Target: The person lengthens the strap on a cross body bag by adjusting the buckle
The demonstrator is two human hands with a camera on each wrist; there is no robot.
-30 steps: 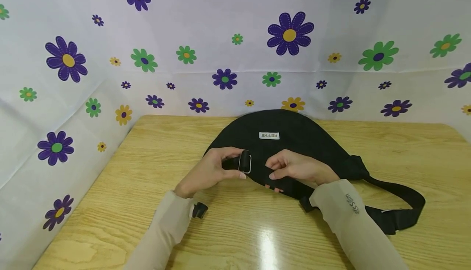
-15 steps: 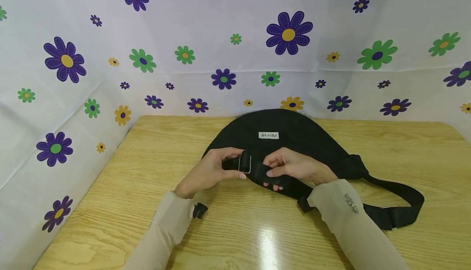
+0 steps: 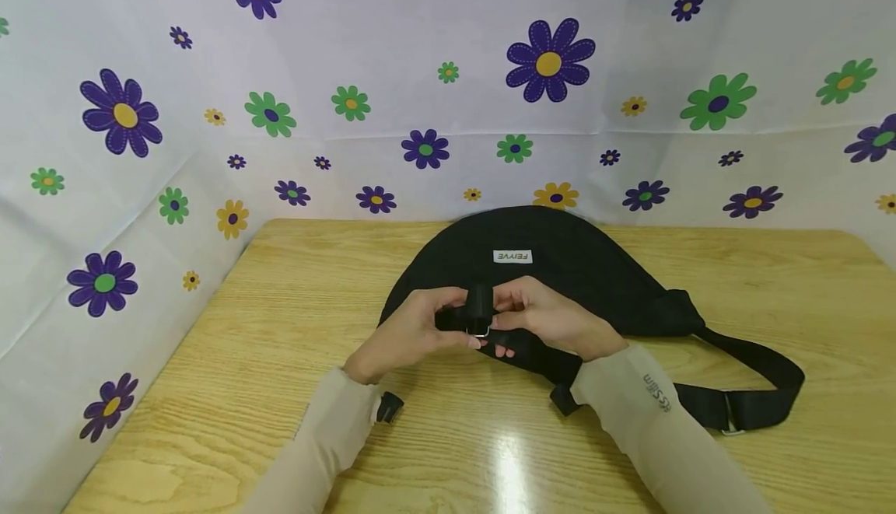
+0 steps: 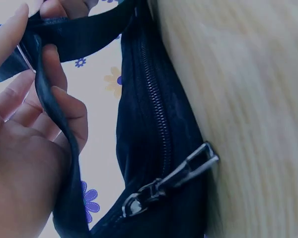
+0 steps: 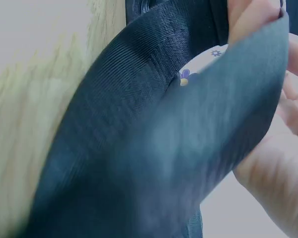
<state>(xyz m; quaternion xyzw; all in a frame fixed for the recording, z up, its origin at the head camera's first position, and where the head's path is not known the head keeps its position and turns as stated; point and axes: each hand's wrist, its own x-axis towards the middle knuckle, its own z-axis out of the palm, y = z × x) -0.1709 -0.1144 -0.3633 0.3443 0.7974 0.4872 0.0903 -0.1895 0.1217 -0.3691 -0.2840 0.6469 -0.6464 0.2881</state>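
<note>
A black waist bag (image 3: pixel 567 281) with a white label (image 3: pixel 512 257) lies at the back of the table. Over its front edge, my left hand (image 3: pixel 420 329) pinches the black webbing strap (image 4: pixel 62 124) at a thin metal slider buckle (image 3: pixel 479 333). Close beside it, my right hand (image 3: pixel 553 318) pinches the same strap, which stands up in a loop (image 3: pixel 479 304) between both hands. The right wrist view has a wide strap band (image 5: pixel 188 134) across it, hiding part of the right fingers. In the left wrist view, the bag's zipper (image 4: pixel 156 109) has a metal pull (image 4: pixel 188 166).
A black plastic clip end (image 3: pixel 389 407) shows beside the left sleeve, and a dark strap end (image 3: pixel 563 400) by the right sleeve. More strap (image 3: pixel 787 378) curves over the wooden table (image 3: pixel 280 288) at right, with a second metal slider (image 3: pixel 730 413). Flowered cloth (image 3: pixel 448 16) hangs behind.
My right hand has moved left until it is right at the slider, and the strap there now rises in a loop. The strap on the right has shifted slightly left.
</note>
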